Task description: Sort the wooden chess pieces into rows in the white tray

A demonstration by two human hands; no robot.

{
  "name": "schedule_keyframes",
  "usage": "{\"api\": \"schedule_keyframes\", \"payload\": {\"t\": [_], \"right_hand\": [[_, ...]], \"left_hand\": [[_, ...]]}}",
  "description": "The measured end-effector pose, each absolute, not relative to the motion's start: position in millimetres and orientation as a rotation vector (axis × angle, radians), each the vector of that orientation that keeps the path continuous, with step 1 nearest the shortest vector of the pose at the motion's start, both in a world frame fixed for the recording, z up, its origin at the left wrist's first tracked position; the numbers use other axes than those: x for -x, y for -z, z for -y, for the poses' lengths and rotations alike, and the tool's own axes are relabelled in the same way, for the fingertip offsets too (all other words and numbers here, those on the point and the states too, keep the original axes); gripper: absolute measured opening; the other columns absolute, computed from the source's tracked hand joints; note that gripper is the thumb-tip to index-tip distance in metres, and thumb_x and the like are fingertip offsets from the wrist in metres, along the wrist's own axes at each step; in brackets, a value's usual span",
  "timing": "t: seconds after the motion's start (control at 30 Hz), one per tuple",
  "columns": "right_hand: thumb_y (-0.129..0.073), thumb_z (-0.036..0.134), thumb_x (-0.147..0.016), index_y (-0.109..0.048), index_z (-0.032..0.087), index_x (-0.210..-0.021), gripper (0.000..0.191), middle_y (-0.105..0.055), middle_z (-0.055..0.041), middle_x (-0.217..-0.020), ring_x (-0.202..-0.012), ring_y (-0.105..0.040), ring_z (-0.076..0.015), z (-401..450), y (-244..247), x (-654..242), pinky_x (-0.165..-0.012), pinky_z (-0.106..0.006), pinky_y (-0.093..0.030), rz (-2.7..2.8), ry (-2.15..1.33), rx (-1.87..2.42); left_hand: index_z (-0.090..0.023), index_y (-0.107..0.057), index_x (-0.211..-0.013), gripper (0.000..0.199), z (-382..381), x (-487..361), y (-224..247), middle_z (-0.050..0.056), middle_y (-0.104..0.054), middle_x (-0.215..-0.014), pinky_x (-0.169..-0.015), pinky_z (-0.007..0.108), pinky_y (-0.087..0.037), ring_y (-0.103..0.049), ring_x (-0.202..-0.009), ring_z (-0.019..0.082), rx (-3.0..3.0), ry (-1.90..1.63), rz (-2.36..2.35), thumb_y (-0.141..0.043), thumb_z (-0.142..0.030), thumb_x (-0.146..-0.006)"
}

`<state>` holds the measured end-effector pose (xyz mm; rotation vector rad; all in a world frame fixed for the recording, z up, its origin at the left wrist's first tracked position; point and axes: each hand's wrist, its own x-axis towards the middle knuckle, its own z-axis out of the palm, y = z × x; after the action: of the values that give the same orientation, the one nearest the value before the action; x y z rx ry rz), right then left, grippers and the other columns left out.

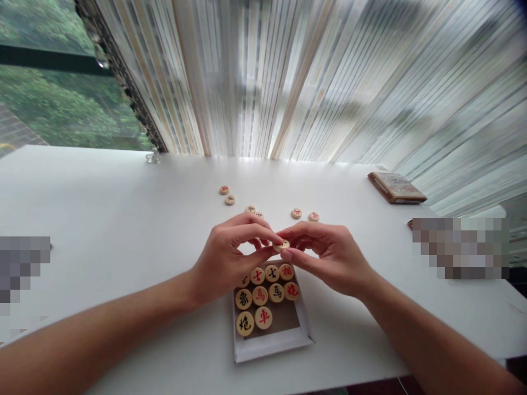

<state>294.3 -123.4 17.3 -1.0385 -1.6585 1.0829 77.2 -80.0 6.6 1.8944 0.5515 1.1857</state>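
Observation:
A small round wooden piece [281, 246] is pinched between the fingertips of both hands, above the far edge of an open white box [274, 349]. My left hand [234, 249] holds it from the left, my right hand [329, 252] from the right. Rows of round pieces with red and black characters lie in the box, among them a black-marked one [245, 323] and a red-marked one [263, 317] in the nearest row. To the right of these two, the dark box bottom shows. My left hand hides part of the box's far left corner.
Beyond my hands, several loose pieces lie on the white table [123, 219], including a red-marked one [296, 213]. A flat brown box [397, 187] rests at the far right. Striped curtains [247, 77] hang behind the table. Blurred patches cover both sides.

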Motion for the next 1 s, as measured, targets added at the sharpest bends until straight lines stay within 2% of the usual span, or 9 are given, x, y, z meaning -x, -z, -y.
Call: {"api": "schedule_keyframes", "payload": {"t": [0.1, 0.27, 0.4, 0.53, 0.7, 0.8, 1.0], "right_hand": [[-0.087, 0.032, -0.090, -0.083, 0.020, -0.113, 0.026, -0.082, -0.0091, -0.098, -0.081, -0.074, -0.0203, 124, -20, -299, -0.069, -0.031, -0.063, 1.715, -1.066, 1.048], [-0.089, 0.035, -0.089, -0.083, 0.022, -0.115, 0.030, -0.082, -0.0085, -0.098, -0.083, -0.075, -0.0224, 128, -26, -310, -0.072, -0.032, -0.063, 1.880, -1.078, 1.111], [-0.085, 0.039, -0.092, -0.084, 0.024, -0.112, 0.025, -0.081, -0.0079, -0.091, -0.075, -0.074, -0.0225, 130, -30, -318, -0.064, -0.031, -0.062, 2.059, -0.972, 1.116], [-0.083, 0.037, -0.091, -0.083, 0.026, -0.106, 0.019, -0.078, -0.0053, -0.081, -0.063, -0.069, -0.0195, 134, -34, -319, -0.053, -0.028, -0.058, 2.186, -0.846, 1.120], [-0.082, 0.037, -0.090, -0.079, 0.026, -0.095, 0.012, -0.075, -0.0038, -0.077, -0.061, -0.064, -0.0177, 144, -41, -319, -0.053, -0.028, -0.054, 2.187, -0.683, 1.187], [-0.082, 0.034, -0.090, -0.077, 0.026, -0.097, 0.012, -0.076, -0.0030, -0.081, -0.065, -0.064, -0.0174, 156, -43, -321, -0.057, -0.029, -0.054, 2.191, -0.634, 1.274], [-0.079, 0.023, -0.088, -0.075, 0.025, -0.098, 0.011, -0.077, -0.0014, -0.086, -0.068, -0.063, -0.0153, 183, -43, -316, -0.062, -0.026, -0.053, 2.223, -0.663, 1.319]], "left_hand": [[-0.020, -0.083, -0.097, 0.007, 79, -75, -5, 0.007, -0.075, -0.096, -0.072, 0.026, -0.064, -0.073, -0.082, 0.015, -2.028, -1.232, -0.499, -0.082, -0.017, -0.091], [-0.021, -0.083, -0.098, 0.005, 78, -73, 0, 0.008, -0.076, -0.100, -0.081, 0.031, -0.064, -0.075, -0.088, 0.017, -2.194, -1.238, -0.405, -0.078, -0.022, -0.096], [-0.020, -0.084, -0.099, 0.011, 80, -71, -1, 0.011, -0.077, -0.108, -0.088, 0.030, -0.063, -0.075, -0.098, 0.018, -2.293, -1.127, -0.329, -0.073, -0.022, -0.100], [-0.022, -0.083, -0.101, 0.012, 83, -70, -2, 0.012, -0.077, -0.115, -0.086, 0.030, -0.062, -0.075, -0.106, 0.021, -2.401, -0.931, -0.345, -0.071, -0.022, -0.101], [-0.019, -0.079, -0.109, 0.023, 82, -71, -4, 0.011, -0.076, -0.108, -0.090, 0.036, -0.063, -0.073, -0.100, 0.021, -2.292, -1.132, -0.336, -0.065, -0.010, -0.094], [-0.018, -0.078, -0.106, 0.024, 74, -71, -3, 0.009, -0.075, -0.103, -0.077, 0.032, -0.062, -0.071, -0.086, 0.017, -2.153, -1.278, -0.453, -0.064, -0.007, -0.090], [-0.015, -0.080, -0.097, 0.015, 50, -67, 8, 0.008, -0.077, -0.096, -0.072, 0.027, -0.058, -0.072, -0.087, 0.017, -1.993, -1.295, -0.753, -0.066, -0.014, -0.092]]}}
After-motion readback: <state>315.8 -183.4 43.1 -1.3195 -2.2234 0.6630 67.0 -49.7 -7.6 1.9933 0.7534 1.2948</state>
